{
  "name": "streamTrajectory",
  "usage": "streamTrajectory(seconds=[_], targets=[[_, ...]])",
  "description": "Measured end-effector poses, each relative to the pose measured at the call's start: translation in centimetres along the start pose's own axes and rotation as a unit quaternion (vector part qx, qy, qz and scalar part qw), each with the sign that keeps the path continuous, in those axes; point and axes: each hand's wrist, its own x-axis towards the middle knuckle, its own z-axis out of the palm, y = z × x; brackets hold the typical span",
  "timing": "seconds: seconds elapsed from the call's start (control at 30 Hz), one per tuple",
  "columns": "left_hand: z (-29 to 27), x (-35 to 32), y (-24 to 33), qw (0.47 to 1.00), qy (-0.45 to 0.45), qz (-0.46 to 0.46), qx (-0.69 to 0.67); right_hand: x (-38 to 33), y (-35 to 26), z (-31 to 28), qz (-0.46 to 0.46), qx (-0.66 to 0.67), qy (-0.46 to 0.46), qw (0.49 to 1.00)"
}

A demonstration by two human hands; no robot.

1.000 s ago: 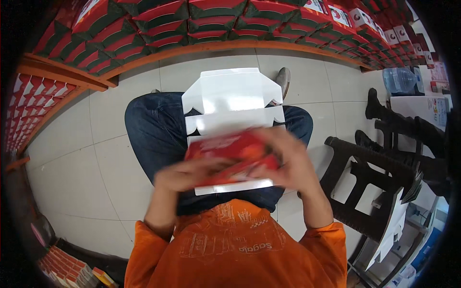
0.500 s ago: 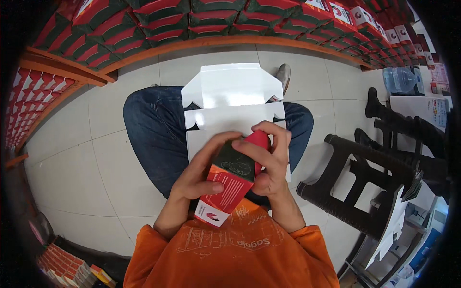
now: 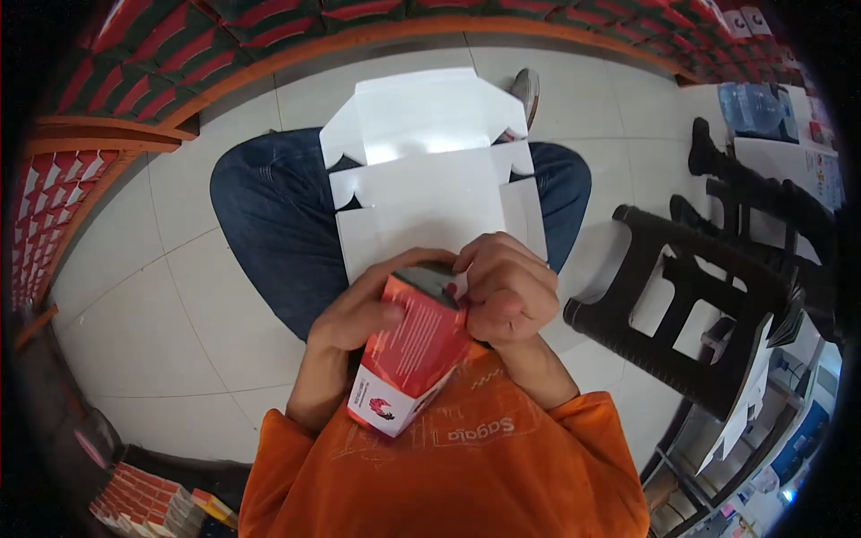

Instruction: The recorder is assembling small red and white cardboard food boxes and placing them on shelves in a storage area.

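Note:
A red cardboard box [image 3: 414, 345] with a white lower band is tilted in front of my chest. My left hand [image 3: 350, 316] wraps its left side, thumb on the printed face. My right hand [image 3: 513, 291] is curled at the upper right corner, fingers bent against the dark green end [image 3: 425, 279]. What those fingertips pinch is partly hidden behind the knuckles. Beneath both hands, an unfolded white carton [image 3: 439, 197] lies across my lap, its far panel spread away from me.
Red and green boxes [image 3: 269, 40] fill the orange-framed shelf ahead, and more red packs [image 3: 67, 206] stand at left. A black plastic stool [image 3: 673, 305] is on the right, near another person's legs [image 3: 753, 179]. Small packs [image 3: 148, 498] are stacked at lower left.
The red flap under my right fingers is no longer in sight. My right hand has curled more tightly, and the box has shifted slightly left and tipped to show more of its printed face.

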Motion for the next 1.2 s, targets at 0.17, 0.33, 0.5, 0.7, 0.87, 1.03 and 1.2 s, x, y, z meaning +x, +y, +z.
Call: streamTrajectory(seconds=[0.17, 0.33, 0.5, 0.7, 0.87, 1.03, 1.2], targets=[[0.8, -1.4, -2.8, 0.988, 0.073, -0.049, -0.125, -2.6, -1.3, -0.1, 0.054, -0.121, -0.002, 0.991], [-3.3, -1.1, -2.2, 0.997, -0.005, 0.011, -0.075, -2.8, 0.3, -1.0, 0.290, -0.041, 0.015, 0.956], [-8.6, -1.0, -1.4, 0.950, -0.164, 0.233, -0.128, -5.3, 0.0, -4.7, 0.435, 0.373, -0.154, 0.805], [-0.7, -4.0, -3.3, 0.886, 0.298, 0.178, 0.306, -6.0, 1.8, -7.6, 0.359, 0.181, -0.147, 0.904], [0.3, -3.9, -4.8, 0.867, 0.364, 0.189, 0.284, -6.7, 1.3, -6.3, 0.298, 0.140, -0.163, 0.930], [-2.6, -4.4, -4.3, 0.875, 0.378, 0.157, 0.259, -7.5, 0.0, -5.6, 0.378, 0.066, -0.208, 0.900], [-1.5, 0.2, -1.0, 0.942, 0.256, 0.188, 0.103, -4.2, 1.5, -9.6, 0.296, 0.053, 0.113, 0.947]])
